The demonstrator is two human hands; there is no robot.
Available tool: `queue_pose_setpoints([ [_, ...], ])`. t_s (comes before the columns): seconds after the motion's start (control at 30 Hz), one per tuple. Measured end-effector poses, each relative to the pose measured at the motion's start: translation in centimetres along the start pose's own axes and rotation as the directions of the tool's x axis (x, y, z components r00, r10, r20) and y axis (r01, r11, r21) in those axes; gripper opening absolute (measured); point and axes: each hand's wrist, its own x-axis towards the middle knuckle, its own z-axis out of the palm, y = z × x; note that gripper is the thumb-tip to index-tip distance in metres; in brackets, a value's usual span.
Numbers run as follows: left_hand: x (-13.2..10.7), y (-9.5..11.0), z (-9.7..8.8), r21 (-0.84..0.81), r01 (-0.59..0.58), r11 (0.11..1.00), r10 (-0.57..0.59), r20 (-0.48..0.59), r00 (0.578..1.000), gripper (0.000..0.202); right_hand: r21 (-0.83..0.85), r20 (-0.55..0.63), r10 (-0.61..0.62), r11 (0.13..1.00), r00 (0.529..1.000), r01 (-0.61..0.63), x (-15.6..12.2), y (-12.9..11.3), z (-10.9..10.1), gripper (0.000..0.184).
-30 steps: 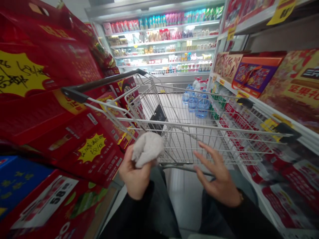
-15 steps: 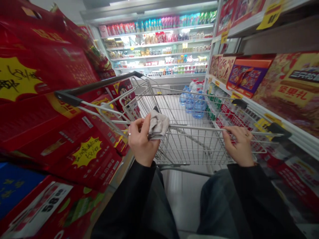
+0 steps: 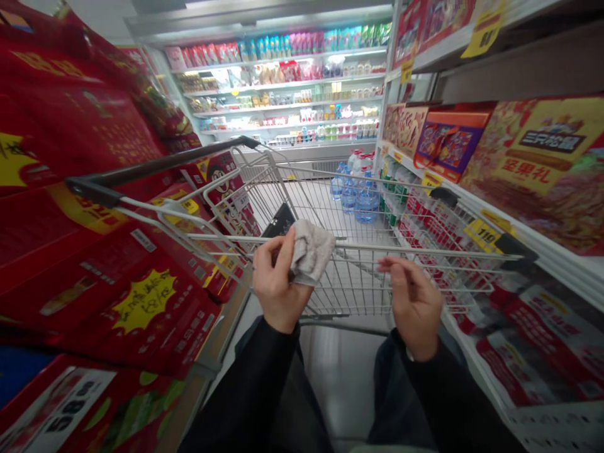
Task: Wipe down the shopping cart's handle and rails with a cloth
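Note:
In my left hand is a folded, greyish-white cloth, pinched between thumb and fingers. It rests against or just in front of the near top rail of a metal shopping cart; whether it touches the rail I cannot tell. My right hand holds nothing. Its fingers are loosely bent, with the tips close to the cart's wire side, below the rail. The cart stands sideways before me, with its dark push handle on the left.
Red gift boxes are stacked close on the left. Shelves with snack boxes and bottle packs line the right. Large water bottles stand on the floor beyond the cart. A lit refrigerated display spans the back.
My right hand has let go of the rail and moved left and down. My left hand, with the cloth, has shifted slightly right and lower. The view has moved a little.

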Motion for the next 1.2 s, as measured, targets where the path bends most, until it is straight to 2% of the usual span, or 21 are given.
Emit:
queue_pose_setpoints([
  [0.03,-0.4,0.7,0.2,-0.023,-0.005,1.0,0.005,0.013,1.0,0.062,0.139,0.13,0.168,0.973,0.977,-0.186,-0.8,-0.9,1.1,0.038],
  [0.07,-0.8,1.4,0.3,-0.045,-0.014,0.999,0.015,0.029,0.999,0.065,0.251,0.3,0.255,0.909,0.919,-0.334,-1.3,-1.8,2.2,0.048],
  [0.13,-1.7,2.6,0.3,-0.078,-0.029,0.997,0.032,0.048,0.998,0.068,0.373,0.457,0.302,0.789,0.837,-0.488,-1.8,-3.3,3.9,0.058],
  [0.2,-2.5,3.7,0.2,-0.096,-0.004,0.995,0.008,0.039,0.999,0.064,0.396,0.448,0.323,0.764,0.834,-0.509,-1.7,-4.5,5.0,0.064],
  [0.3,-3.2,4.7,-0.2,-0.097,0.062,0.993,-0.056,0.057,0.997,0.06,0.341,0.401,0.332,0.811,0.854,-0.475,-1.1,-5.7,5.7,0.073],
  [0.4,-3.7,5.1,-0.8,-0.095,0.044,0.994,-0.036,0.086,0.996,0.058,0.32,0.502,0.264,0.828,0.823,-0.461,-0.9,-6.0,6.1,0.071],
  [0.5,-4.1,5.3,-1.2,-0.056,0.001,0.998,0.002,0.058,0.998,0.053,0.295,0.566,0.222,0.844,0.794,-0.447,-1.3,-5.9,6.6,0.085],
  [0.57,-4.3,5.4,-1.5,-0.01,-0.014,1.0,0.015,0.08,0.997,0.055,0.297,0.516,0.229,0.856,0.825,-0.423,-1.5,-5.9,7.2,0.086],
  [0.6,-4.2,5.4,-1.7,0.002,-0.037,0.999,0.037,0.106,0.994,0.058,0.306,0.462,0.241,0.86,0.854,-0.408,-1.5,-6.0,7.5,0.079],
  [0.7,-3.6,4.6,-2.6,-0.092,-0.1,0.991,0.118,0.223,0.968,0.065,0.28,0.32,0.232,0.903,0.919,-0.326,-0.8,-6.1,8.0,0.05],
  [0.77,-2.7,3.0,-3.3,-0.203,-0.079,0.976,0.133,0.265,0.955,0.061,0.215,0.292,0.161,0.949,0.943,-0.228,0.1,-5.9,7.9,0.045],
  [0.8,-2.1,1.8,-3.6,-0.222,-0.055,0.973,0.112,0.251,0.961,0.054,0.178,0.28,0.109,0.97,0.954,-0.163,0.6,-5.7,7.8,0.046],
  [0.83,-1.5,0.5,-3.8,-0.182,-0.039,0.983,0.077,0.204,0.976,0.048,0.139,0.258,0.05,0.986,0.965,-0.088,1.2,-5.6,7.6,0.047],
  [0.9,-0.2,-2.3,-3.9,0.016,-0.037,0.999,0.034,0.128,0.991,0.045,0.032,0.241,-0.084,0.996,0.967,0.078,2.4,-5.4,7.4,0.045],
  [0.97,0.7,-4.7,-3.8,0.195,-0.024,0.98,-0.008,0.162,0.987,0.049,-0.109,0.293,-0.203,0.964,0.934,0.244,3.5,-5.8,7.7,0.048],
  [1.03,1.1,-6.2,-3.4,0.224,-0.009,0.975,-0.04,0.213,0.976,0.048,-0.248,0.332,-0.278,0.896,0.901,0.368,4.4,-6.5,8.6,0.056],
  [1.13,0.9,-6.9,-2.9,0.222,-0.001,0.975,-0.049,0.223,0.973,0.049,-0.385,0.393,-0.351,0.777,0.85,0.499,5.0,-7.8,11.1,0.061],
  [1.2,0.4,-6.9,-2.6,0.241,0.007,0.97,-0.055,0.192,0.98,0.05,-0.43,0.505,-0.357,0.685,0.786,0.588,4.7,-8.6,13.0,0.058],
])
